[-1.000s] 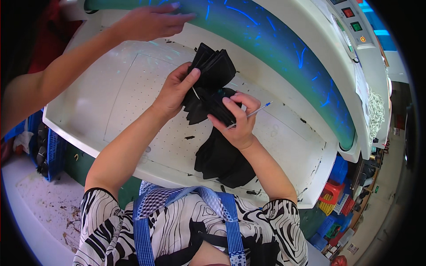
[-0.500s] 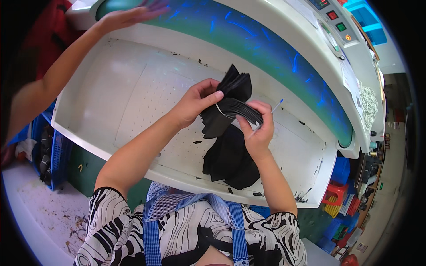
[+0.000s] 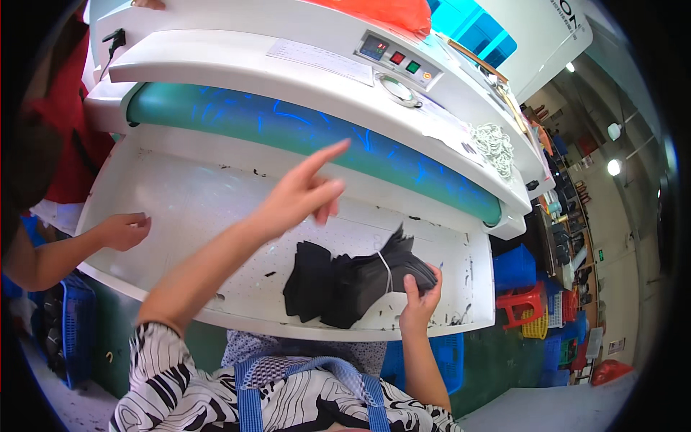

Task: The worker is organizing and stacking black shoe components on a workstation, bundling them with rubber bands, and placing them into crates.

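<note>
A bundle of black fabric pieces, tied round its right part with a thin white band, lies on the white perforated table near the front edge. The right hand has its grip closed on the bundle's right end, thumb pressed on top and fingers curled round the far side, so the pieces fan out above and to the left of the grip. Left of the grip the bundle spreads into loose, flat black flaps resting on the table. The left hand is raised above the table, up and to the left of the bundle, holding nothing; its index finger is stretched out toward the machine's teal roller and the other fingers are loosely bent. Small black scraps lie scattered on the table around the bundle. Beyond the roller sits the machine's white housing with a control panel bearing red and green buttons, and a heap of white rings further right. Far to the left, another person's hand rests on the table edge. To the right of the table stand a red stool and blue crates.
</note>
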`<state>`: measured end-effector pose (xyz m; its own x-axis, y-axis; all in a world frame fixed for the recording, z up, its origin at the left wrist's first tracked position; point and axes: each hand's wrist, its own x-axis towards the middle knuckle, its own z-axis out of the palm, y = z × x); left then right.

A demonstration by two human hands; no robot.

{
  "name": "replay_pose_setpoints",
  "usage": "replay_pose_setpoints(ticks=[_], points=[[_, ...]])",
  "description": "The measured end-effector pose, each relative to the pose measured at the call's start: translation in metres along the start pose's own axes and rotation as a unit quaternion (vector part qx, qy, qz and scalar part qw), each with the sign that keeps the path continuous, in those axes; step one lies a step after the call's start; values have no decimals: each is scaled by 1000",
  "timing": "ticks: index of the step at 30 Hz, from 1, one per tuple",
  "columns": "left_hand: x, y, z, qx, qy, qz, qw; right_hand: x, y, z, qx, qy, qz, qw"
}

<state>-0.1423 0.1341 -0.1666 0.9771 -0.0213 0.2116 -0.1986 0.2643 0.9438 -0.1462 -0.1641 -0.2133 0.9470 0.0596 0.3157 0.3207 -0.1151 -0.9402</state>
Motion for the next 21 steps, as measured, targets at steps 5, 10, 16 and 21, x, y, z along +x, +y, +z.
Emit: replay_pose_setpoints(ticks=[5, 10, 16, 21], points=[[138, 52, 31, 24, 16, -24, 999, -17, 6, -57, 40, 134, 8, 990], [213, 47, 24, 8, 64, -74, 995, -34, 18, -114, 53, 195, 9, 979], [150, 27, 47, 44, 20, -55, 997, -56, 40, -157, 68, 240, 34, 968], [45, -26, 68, 92, -47, -124, 987, -92, 39, -172, 112, 317, 32, 941]])
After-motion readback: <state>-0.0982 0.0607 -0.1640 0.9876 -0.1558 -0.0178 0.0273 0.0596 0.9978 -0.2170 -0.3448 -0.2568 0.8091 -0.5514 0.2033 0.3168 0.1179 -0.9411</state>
